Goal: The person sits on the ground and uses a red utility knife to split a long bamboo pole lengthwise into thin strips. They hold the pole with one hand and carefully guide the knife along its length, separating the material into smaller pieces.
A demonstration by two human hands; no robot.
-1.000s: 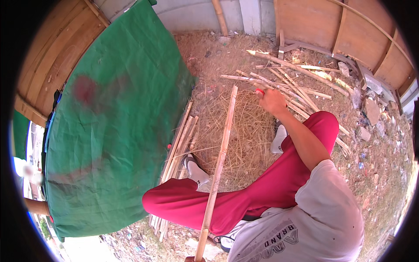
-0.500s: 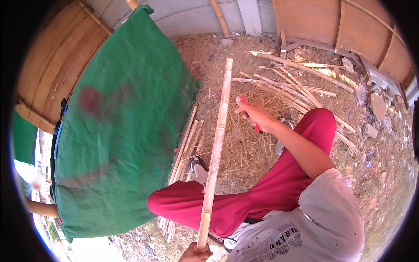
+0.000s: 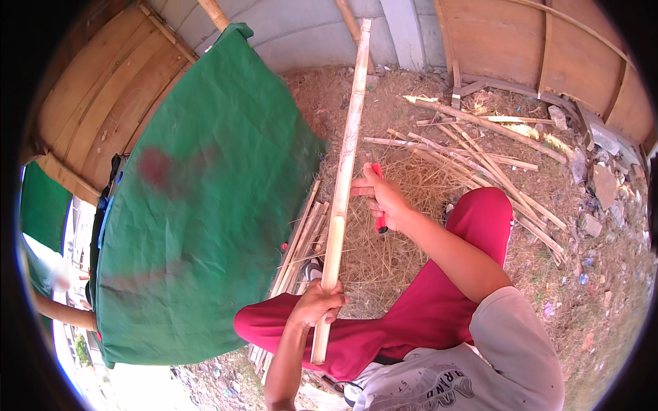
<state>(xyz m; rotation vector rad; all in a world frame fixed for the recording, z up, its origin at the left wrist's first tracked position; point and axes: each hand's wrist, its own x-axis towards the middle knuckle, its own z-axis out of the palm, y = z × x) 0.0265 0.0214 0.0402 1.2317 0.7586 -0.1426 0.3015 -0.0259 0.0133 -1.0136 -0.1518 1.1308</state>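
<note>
A long split bamboo strip [image 3: 349,147] stands steeply across the middle, its top reaching toward the far wall. My left hand [image 3: 318,303] is wrapped round its lower part, a short way above the bottom end, over my crossed legs. In my right hand [image 3: 388,198] is a slim red utility knife [image 3: 380,218] with a black end; no blade can be made out. The knife is held against the palm, while a couple of fingers stretch left to the strip's edge. Whether those fingertips touch the bamboo I cannot tell.
Beside me on the left hangs a large green tarp [image 3: 205,205]. Several bamboo strips [image 3: 301,240] lie along its lower edge. Straw-like shavings [image 3: 384,260] cover the ground ahead, with a pile of bamboo pieces [image 3: 480,157] to the right. Rubble [image 3: 603,185] lies farther right by wooden panels [image 3: 493,48].
The bamboo strip has moved up and away from me. My left hand has come up with it, farther into view. My right hand has moved slightly left and down, closer to the strip.
</note>
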